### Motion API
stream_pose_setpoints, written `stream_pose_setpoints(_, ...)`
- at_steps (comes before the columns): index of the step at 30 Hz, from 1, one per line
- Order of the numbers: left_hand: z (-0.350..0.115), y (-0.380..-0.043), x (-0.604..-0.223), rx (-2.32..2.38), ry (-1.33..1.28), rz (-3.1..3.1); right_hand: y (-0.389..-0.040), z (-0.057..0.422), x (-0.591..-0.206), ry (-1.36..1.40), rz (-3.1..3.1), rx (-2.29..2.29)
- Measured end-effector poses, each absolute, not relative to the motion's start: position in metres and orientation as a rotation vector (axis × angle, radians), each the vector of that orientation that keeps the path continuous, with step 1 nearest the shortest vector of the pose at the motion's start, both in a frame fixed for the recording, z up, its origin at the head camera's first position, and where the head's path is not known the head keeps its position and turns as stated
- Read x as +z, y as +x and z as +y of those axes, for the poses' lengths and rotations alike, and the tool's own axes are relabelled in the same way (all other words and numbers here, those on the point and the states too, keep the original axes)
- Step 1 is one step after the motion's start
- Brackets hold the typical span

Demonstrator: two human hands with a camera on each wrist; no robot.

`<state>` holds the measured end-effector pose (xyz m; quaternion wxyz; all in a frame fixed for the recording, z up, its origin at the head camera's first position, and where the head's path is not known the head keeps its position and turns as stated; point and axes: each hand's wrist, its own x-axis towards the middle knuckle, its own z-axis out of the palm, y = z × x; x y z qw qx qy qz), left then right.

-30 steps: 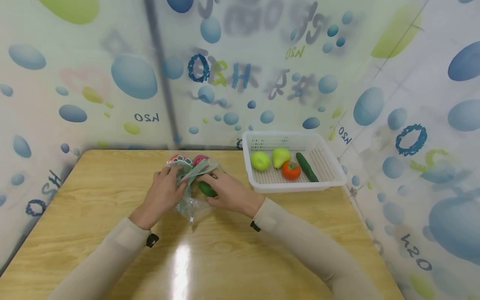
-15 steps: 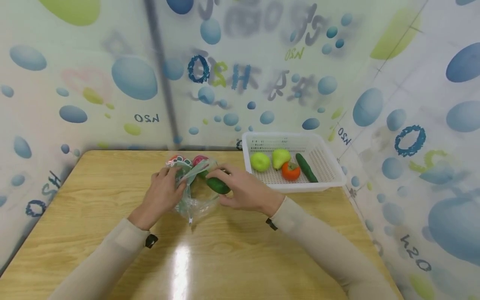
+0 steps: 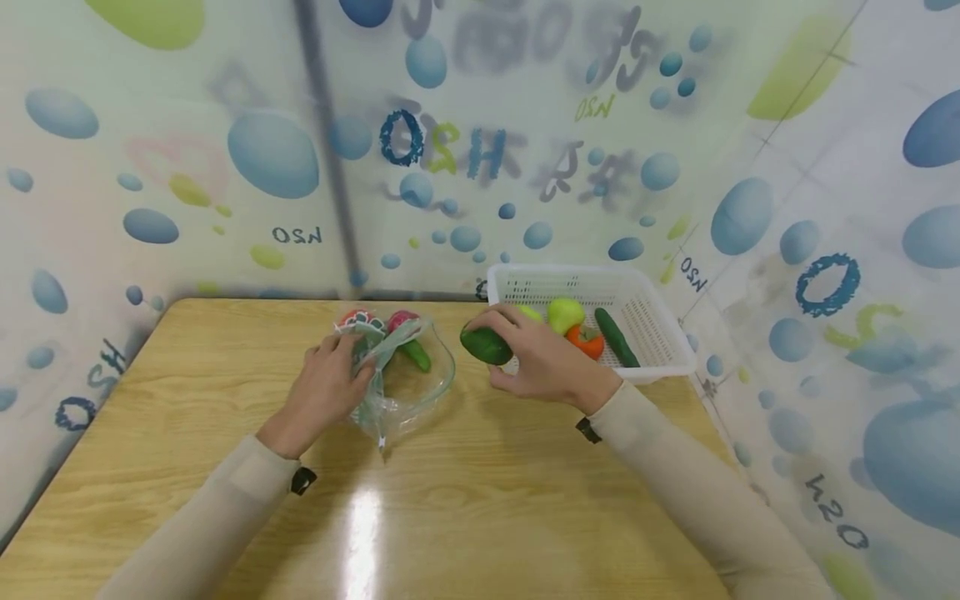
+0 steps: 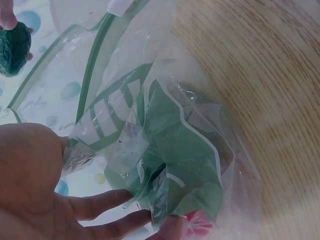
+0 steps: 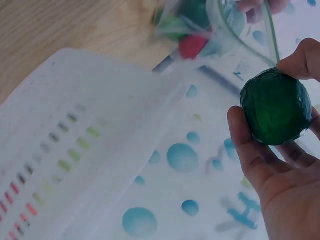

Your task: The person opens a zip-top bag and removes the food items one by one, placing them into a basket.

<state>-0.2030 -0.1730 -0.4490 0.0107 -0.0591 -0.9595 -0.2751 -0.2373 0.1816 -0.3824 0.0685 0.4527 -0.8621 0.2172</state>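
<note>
My right hand [image 3: 543,358] holds a dark green, avocado-like fruit [image 3: 486,344] above the table, between the bag and the basket. In the right wrist view the fruit [image 5: 276,107] looks rounded and shiny, pinched between thumb and fingers. At left, my left hand [image 3: 322,387] grips the edge of a clear zip bag with green print [image 4: 185,150], whose mouth gapes to the right. Inside the bag lie a long green vegetable [image 3: 415,354], a pinkish-red item [image 3: 402,319] and an orange-red item [image 3: 356,317], partly hidden by the plastic.
A white perforated basket [image 3: 652,372] stands at the table's back right. It contains a green apple [image 3: 531,313], partly behind my right hand, a pear [image 3: 566,316], a tomato [image 3: 585,342] and a cucumber [image 3: 617,337]. Patterned walls border the wooden table [image 3: 450,517].
My right hand has drawn the dark green fruit out of the bag and moved right, toward the basket. The bag's mouth has spread rightward. My left hand keeps its place on the bag.
</note>
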Motion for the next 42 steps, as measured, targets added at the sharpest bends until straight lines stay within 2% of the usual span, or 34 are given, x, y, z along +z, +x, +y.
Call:
stream_pose_setpoints(9,-0.175,-0.203,-0.448,-0.826,-0.168,-3.007,-0.257,0.216,-0.382,1.214,-2.697,0.687)
stream_pose_setpoints(19,-0.175,-0.203,-0.446,-0.788,-0.175,-3.019,-0.287,0.241,-0.390,0.874,-3.025,0.514)
stream_pose_setpoints(31,-0.176,-0.202,-0.449,-0.759,-0.172,-3.048,-0.304,0.247,-0.402,0.676,-3.342,0.342)
stream_pose_setpoints(42,-0.178,-0.202,-0.448,-0.753,-0.202,-3.030,-0.313,0.246,-0.409,0.517,-3.386,0.250)
